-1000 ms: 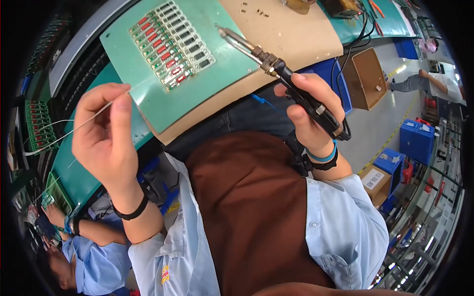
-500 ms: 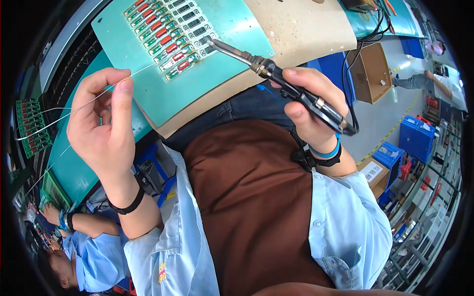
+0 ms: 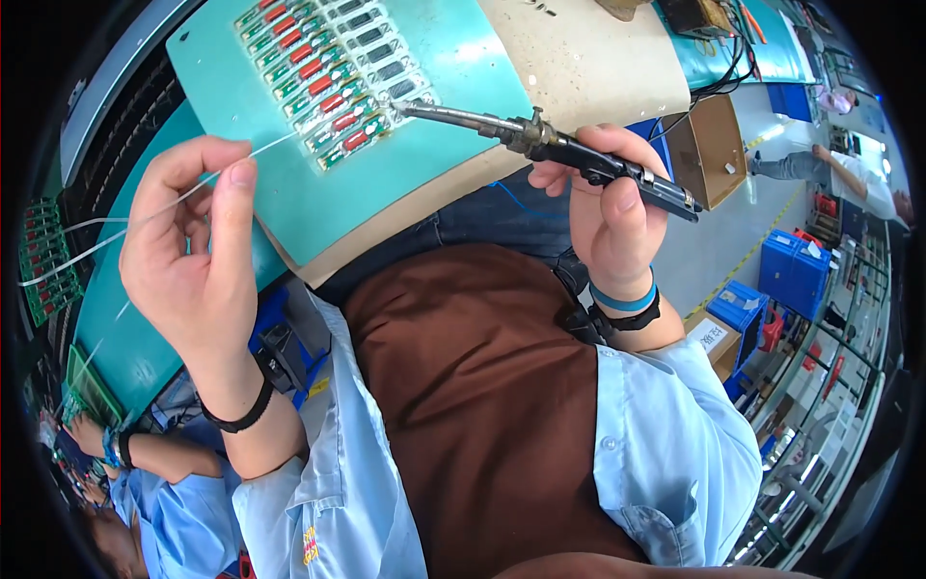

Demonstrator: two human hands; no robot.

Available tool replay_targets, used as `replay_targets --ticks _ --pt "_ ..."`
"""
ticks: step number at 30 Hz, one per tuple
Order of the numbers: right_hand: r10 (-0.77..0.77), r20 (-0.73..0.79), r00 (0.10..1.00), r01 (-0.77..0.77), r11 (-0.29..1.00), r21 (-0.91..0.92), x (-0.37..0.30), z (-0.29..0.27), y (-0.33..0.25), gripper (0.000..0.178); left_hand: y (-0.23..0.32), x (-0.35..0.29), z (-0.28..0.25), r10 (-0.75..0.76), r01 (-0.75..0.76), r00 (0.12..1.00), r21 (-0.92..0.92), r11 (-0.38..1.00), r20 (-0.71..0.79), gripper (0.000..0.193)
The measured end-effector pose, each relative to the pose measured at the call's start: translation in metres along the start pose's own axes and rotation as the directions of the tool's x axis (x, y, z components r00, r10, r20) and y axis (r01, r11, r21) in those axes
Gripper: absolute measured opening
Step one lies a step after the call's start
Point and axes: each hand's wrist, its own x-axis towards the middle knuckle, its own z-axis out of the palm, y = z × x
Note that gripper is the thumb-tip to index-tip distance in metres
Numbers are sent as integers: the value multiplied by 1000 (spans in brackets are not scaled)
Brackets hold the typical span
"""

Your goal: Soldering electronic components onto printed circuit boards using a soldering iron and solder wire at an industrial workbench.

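Between the thumb and forefinger of my left hand (image 3: 198,227) runs a thin solder wire (image 3: 275,143). Its front end points at the lower left part of a panel of small circuit boards (image 3: 311,68); I cannot tell whether it touches. The boards carry red parts and dark display blocks in rows. My right hand (image 3: 617,198) is closed around a black soldering iron (image 3: 569,152). The iron's metal tip reaches left to the lower right side of the panel, at or just above a board's end. The panel lies on a teal mat (image 3: 338,207).
Under the mat is a tan board (image 3: 588,58). Another circuit panel (image 3: 43,261) stands at far left, near a co-worker's arm (image 3: 174,454). Cables (image 3: 738,72) hang at upper right. A cardboard box (image 3: 709,154) and blue bins (image 3: 793,265) stand on the right.
The soldering iron has turned flatter, its rear end higher, and its tip has come lower along the panel. My right hand's grip has shifted. My left hand still holds the wire, almost unmoved.
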Motion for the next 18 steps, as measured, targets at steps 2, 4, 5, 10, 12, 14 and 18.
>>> replay_targets --ticks 2,4,5,10,12,14,18 --pt "-29 25 999 29 999 16 4 -3 -1 56 3 1 1 16 -15 999 8 1000 -31 9" --pt "-82 -135 987 64 989 -133 5 -5 2 52 3 -3 -1 57 -58 997 -11 998 -55 8" --pt "-173 -195 965 121 960 -252 8 -15 0 50 2 1 3 100 -101 995 -6 995 -29 8" --pt "-359 -331 873 107 802 -587 46 -53 6 38 19 7 0 98 -102 994 85 991 52 8" --pt "-384 -358 851 -15 663 -748 58 -59 11 34 23 4 3 58 -63 996 79 995 66 9" --pt "-413 -354 839 5 656 -755 60 -63 15 34 21 6 3 72 -75 996 55 996 51 8" --pt "-418 -279 865 25 590 -807 62 -62 20 36 9 4 -2 76 -77 997 25 997 7 5"
